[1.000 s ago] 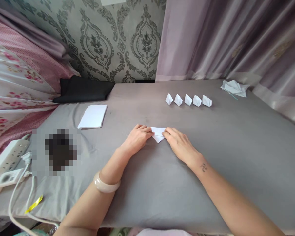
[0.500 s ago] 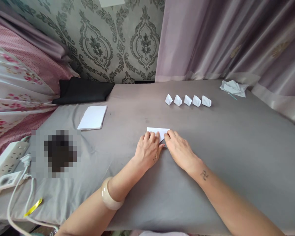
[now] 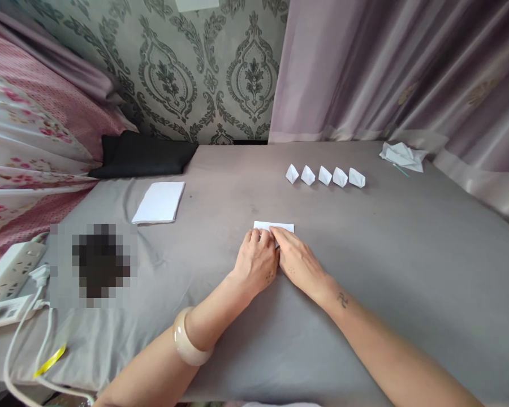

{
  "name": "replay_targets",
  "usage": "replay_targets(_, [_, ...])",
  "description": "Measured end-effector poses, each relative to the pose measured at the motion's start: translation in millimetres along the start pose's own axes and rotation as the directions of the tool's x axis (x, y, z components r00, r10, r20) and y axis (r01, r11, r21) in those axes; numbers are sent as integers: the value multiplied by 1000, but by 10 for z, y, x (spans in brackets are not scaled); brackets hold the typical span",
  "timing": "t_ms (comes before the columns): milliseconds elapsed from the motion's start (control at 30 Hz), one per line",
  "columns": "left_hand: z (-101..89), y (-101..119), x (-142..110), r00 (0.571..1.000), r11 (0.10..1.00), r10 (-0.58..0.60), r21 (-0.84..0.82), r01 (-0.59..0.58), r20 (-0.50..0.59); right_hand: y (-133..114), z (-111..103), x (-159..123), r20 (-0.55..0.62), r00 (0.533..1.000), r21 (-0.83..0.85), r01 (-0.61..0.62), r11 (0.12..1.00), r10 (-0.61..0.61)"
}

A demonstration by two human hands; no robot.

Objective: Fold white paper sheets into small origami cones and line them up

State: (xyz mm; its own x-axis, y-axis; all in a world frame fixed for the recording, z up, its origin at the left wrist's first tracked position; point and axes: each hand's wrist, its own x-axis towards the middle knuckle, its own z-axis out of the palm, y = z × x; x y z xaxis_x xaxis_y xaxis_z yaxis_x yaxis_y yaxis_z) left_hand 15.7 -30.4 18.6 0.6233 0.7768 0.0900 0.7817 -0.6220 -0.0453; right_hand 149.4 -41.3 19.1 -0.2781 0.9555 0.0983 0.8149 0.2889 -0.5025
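A folded sheet of white paper [image 3: 285, 227] lies flat on the grey cloth in front of me, its far strip showing beyond my fingers. My left hand [image 3: 257, 259] presses on its left and near part with bent fingers. Over the middle and right of the paper comes my right hand [image 3: 299, 261], fingers together, its fingertips down on the sheet close to the left fingers. The two hands touch or nearly touch. The paper's near edge and most of its folds are hidden under them.
Several small folded white paper shapes [image 3: 324, 176] stand in a row behind. Loose white papers [image 3: 404, 156] lie at the far right, a white paper stack [image 3: 160, 202] on the left. A black cloth [image 3: 146, 154], a power strip [image 3: 11, 271] and a yellow strip [image 3: 50, 361] are further left.
My right hand has slid leftward across the paper, from its right corner to its middle beside my left fingers. The left hand stays nearly in place.
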Motion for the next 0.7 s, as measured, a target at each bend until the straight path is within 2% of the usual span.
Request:
replay_targets(133, [-1,-40,-8,999,999,22,-40,-20,42,-19,45,-15,17,1000,-20,-2,1000,3])
replay_targets(300, [37,-24,-36,996,996,-84,-35,84,-2,-69,58,-26,44,999,-209,33,977,-25])
replay_targets(500, [-8,-22,-8,990,992,-124,8,124,59,-115,5,-22,93,995,-397,-3,918,43])
replay_targets(700, [-29,-22,6,986,989,-147,1,147,82,-123,-90,-32,110,988,-465,-48,884,112])
